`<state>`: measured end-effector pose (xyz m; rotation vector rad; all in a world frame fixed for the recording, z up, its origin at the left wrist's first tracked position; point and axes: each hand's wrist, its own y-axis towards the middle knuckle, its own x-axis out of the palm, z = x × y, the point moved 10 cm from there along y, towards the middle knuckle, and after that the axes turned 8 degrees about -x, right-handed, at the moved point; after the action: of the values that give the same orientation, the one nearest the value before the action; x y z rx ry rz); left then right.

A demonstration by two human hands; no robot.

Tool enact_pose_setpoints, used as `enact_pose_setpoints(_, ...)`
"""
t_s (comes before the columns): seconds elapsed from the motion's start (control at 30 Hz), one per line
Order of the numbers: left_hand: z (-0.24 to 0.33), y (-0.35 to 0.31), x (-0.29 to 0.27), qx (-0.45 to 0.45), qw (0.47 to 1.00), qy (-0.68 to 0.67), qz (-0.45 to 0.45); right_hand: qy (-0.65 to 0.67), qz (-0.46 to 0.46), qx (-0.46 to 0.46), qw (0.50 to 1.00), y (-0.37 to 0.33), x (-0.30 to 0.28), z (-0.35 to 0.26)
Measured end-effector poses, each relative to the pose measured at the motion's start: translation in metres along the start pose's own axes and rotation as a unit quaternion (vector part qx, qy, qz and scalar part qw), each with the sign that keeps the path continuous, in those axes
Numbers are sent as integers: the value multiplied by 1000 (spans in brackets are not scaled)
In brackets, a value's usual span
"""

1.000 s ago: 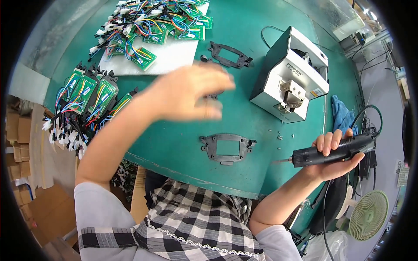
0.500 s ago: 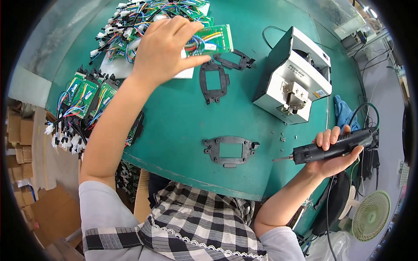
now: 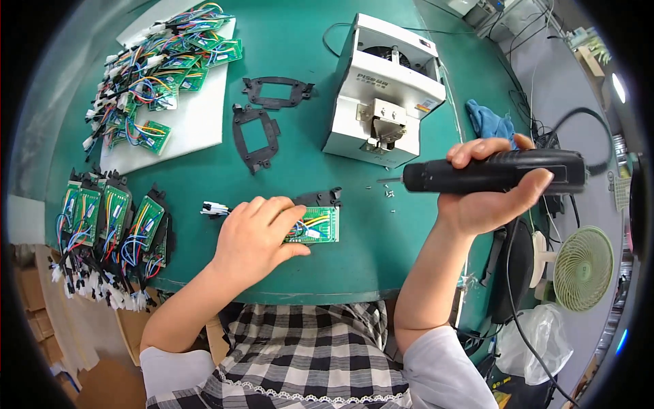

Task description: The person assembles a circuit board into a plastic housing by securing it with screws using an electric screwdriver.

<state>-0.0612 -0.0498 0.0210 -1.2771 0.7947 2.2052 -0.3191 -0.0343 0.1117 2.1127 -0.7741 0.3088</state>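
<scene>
My left hand (image 3: 253,235) grips a green circuit board (image 3: 328,223) with coloured wires, close to the table's front edge. The board lies over a black plastic frame (image 3: 319,198), which it and my fingers mostly hide; whether the board is seated in it I cannot tell. White wire connectors (image 3: 216,208) stick out left of the hand. In my right hand (image 3: 466,215) is a black electric screwdriver (image 3: 494,172), raised and lying nearly level, its thin bit pointing left near several small loose screws (image 3: 389,194).
A white screw-feeding machine (image 3: 378,88) stands at the back. Two black frames (image 3: 255,140) lie left of it. Wired boards (image 3: 163,88) are heaped on a white foam sheet (image 3: 204,112). Board-and-frame assemblies (image 3: 112,211) stand at the left edge. A fan (image 3: 582,269) and blue cloth (image 3: 489,121) are at right.
My left hand has brought the circuit board from the heap down to the black frame near the front edge. The screwdriver has risen toward the screws. The whole view has shifted.
</scene>
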Motion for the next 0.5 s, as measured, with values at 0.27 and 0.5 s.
enact_pose_setpoints(0.27, -13, 4, -25, -16, 986, -41, 158, -105, -87, -150, 979, 29, 71, -15)
enact_pose_setpoints(0.5, -25, 0, -40, -33, 977, -25, 211, -77, -122, -143, 979, 20, 87, -7)
